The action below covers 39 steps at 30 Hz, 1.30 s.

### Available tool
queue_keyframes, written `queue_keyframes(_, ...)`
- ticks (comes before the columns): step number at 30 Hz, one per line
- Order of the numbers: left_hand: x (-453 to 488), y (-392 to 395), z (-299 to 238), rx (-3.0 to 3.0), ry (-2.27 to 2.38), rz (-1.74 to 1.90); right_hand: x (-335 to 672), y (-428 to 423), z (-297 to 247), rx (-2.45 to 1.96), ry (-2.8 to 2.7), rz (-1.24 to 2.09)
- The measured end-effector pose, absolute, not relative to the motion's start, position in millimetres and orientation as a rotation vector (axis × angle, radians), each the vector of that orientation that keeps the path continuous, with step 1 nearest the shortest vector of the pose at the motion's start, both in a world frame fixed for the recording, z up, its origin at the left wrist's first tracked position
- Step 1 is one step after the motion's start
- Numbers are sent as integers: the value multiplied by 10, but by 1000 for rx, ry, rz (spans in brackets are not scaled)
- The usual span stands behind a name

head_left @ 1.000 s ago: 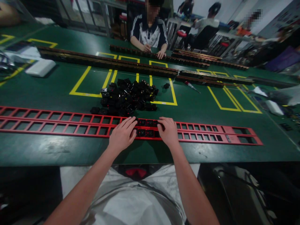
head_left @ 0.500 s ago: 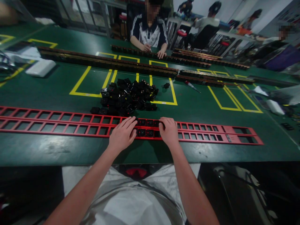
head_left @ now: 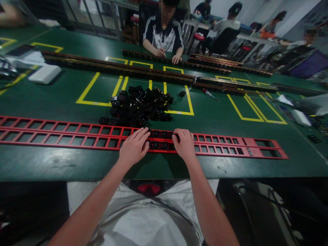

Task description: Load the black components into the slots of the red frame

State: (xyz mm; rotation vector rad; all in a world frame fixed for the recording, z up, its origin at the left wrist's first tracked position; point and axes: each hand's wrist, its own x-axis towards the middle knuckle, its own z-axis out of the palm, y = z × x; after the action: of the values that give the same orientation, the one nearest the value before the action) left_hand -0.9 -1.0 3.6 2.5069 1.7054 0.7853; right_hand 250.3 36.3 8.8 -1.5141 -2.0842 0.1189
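Two long red slotted panels [head_left: 64, 135] lie side by side across the green table in front of me. Between my hands, a few black sockets [head_left: 160, 139] sit seated in the slots. My left hand [head_left: 134, 147] lies flat on the panels with fingers stretched out, just left of those sockets. My right hand [head_left: 183, 143] rests palm down on the panels just right of them, fingers slightly curled over the far strip. A heap of loose black sockets [head_left: 139, 106] lies directly behind the panels.
Long dark strips [head_left: 118, 68] run across the far side of the table, where a person [head_left: 164, 34] sits working on one. A red-handled screwdriver [head_left: 208, 94] lies right of the heap. White boxes [head_left: 44, 73] sit far left. Yellow tape marks rectangles.
My right hand has crept slightly left and closer to the seated sockets. My left hand has stayed put.
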Motion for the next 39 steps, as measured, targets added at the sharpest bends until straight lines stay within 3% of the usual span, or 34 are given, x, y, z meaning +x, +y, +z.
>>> queue_keyframes(21, 3, -8, 59, 2479, 1712, 762, 2542, 455, 103, -1492, -2080, 195)
queue_keyframes(27, 3, -6, 41, 2503, 1720, 773, 2493, 1039, 128, -1558, -1917, 449)
queue_keyframes(39, 17, -15, 50, 2497, 1740, 760, 2468, 1350, -76, -1538, -2106, 263)
